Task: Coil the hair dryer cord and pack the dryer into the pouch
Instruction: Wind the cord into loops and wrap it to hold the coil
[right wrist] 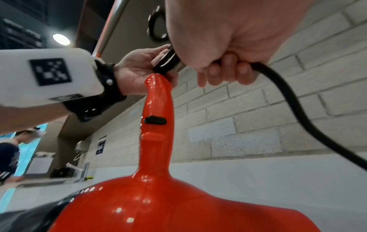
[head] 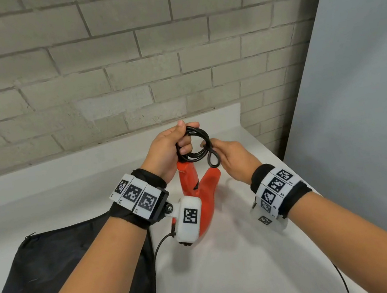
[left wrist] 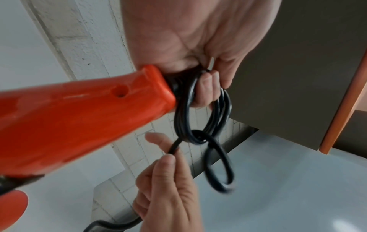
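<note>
Coiling is nearly done: left hand grips the cord coil above the red hair dryer; right hand pinches a tail loop; next, cinch it, then the black pouch at eight o'clock.

1. A wall of pale grey brick fills the view from 9 to 1 o'clock.
2. A white counter with a low raised back edge runs along its foot, toward 6 o'clock.
3. A smooth grey-blue panel stands at 3 o'clock.
4. From the right wrist, a round ceiling light glows at 10 o'clock.
5. A tap sits at 8 o'clock.
</note>
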Available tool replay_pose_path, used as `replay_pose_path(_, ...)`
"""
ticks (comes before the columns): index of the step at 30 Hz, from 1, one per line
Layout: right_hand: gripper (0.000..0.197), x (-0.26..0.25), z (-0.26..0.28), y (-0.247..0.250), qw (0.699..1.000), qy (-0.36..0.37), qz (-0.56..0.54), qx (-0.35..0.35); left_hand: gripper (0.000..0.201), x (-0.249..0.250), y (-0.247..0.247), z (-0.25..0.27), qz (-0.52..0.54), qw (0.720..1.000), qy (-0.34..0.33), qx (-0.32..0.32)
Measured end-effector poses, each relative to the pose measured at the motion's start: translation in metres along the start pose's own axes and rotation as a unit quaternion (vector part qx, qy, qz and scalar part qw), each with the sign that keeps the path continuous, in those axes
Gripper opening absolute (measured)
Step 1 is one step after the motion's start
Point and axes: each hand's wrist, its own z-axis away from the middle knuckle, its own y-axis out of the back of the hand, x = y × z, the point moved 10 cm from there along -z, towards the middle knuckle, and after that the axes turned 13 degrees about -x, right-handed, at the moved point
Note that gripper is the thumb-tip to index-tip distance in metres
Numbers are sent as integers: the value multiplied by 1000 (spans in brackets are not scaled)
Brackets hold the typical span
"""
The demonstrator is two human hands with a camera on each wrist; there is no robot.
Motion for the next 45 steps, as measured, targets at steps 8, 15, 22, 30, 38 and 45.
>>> replay_pose_path(8,23,-19,-18,46,992,11,21,126,34,1,-4,-1,-23,1000,14,-5)
replay_pose_path(15,20,-38,-21,53,988,90,-58,114,33,4,-12,-2,-41,999,-9,-30)
replay_pose_path(22,19,-32,-26,57,981,59,-107,150,33,3,-21,-1,-53,996,5,-66)
replay_pose_path(30,23,8,-37,15,991,-71,-108,39,31,0,-18,1,-67,993,26,-91)
replay_pose_path(38,25,84,-36,25,968,-229,-90,50,31,-1,-20,5,-83,992,26,-88)
replay_pose_path(45,62,42,-16,-6,984,-123,-19,-130,29,3,-9,1,-90,994,15,-67)
